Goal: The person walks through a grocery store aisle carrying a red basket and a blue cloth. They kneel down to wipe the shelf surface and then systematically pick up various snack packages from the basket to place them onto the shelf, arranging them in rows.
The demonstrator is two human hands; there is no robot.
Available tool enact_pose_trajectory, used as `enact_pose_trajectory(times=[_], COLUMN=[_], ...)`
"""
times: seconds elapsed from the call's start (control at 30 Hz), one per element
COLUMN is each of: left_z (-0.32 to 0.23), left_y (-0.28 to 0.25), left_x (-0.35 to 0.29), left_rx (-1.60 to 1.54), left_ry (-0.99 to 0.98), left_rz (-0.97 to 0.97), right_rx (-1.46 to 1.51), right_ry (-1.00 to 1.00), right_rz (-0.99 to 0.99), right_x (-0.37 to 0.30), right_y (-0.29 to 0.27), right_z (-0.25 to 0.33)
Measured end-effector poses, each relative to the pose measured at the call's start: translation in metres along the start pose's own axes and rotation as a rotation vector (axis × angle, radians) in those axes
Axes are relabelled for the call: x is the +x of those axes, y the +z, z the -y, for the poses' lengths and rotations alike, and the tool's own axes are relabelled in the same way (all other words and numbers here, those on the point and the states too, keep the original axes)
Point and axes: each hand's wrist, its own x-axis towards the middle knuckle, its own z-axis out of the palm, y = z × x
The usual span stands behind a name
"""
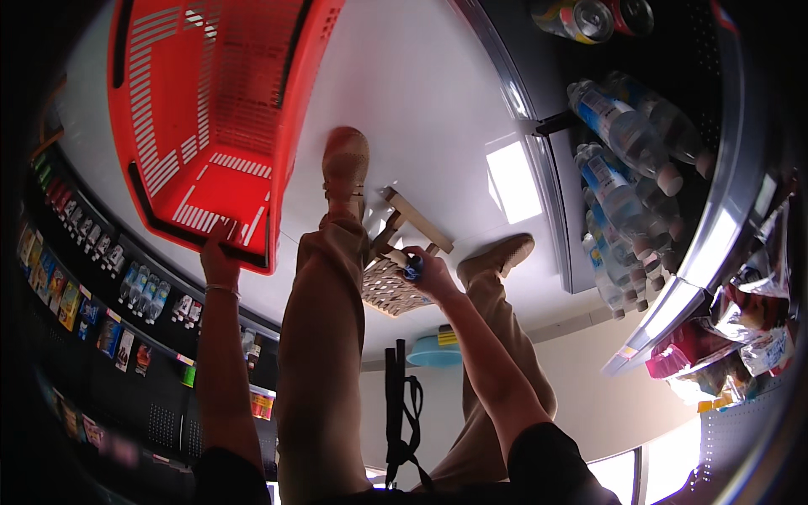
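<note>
My left hand (220,263) is closed on the black handle along the near rim of a red plastic shopping basket (290,135). The basket is tipped so that its slotted inside faces me, and nothing shows in it. To the right, my right hand (434,278) is closed around a small dark blue item (412,268); its kind is hard to make out. Behind that hand is a low wooden stool (418,220) with a woven seat (392,290), between my feet. The hand covers part of the stool, and I cannot tell whether they touch.
On the right, clear plastic bottles (619,194) lie on a shelf, with drink cans (585,21) at its far end and shiny snack bags (715,353) nearer. Stocked shelves (126,311) line the left. A teal basin (435,352) and black straps (402,404) show below the stool.
</note>
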Motion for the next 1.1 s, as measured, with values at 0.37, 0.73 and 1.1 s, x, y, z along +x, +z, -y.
enact_pose_trajectory(times=[0.37, 0.73, 1.1], left_z=[-0.003, 0.010, 0.006], left_y=[-0.009, -0.008, 0.032], left_x=[-0.001, 0.000, -0.018], left_rx=[0.085, 0.047, -0.156], left_ry=[-0.014, 0.092, 0.206], left_rz=[-0.035, -0.103, -0.174], right_rx=[-0.292, -0.390, 0.068], right_ry=[0.108, -0.021, 0.173], right_rz=[0.166, 0.322, 0.376], right_x=[-0.045, -0.039, 0.019], right_y=[0.038, 0.051, 0.092], right_z=[-0.062, -0.112, -0.117])
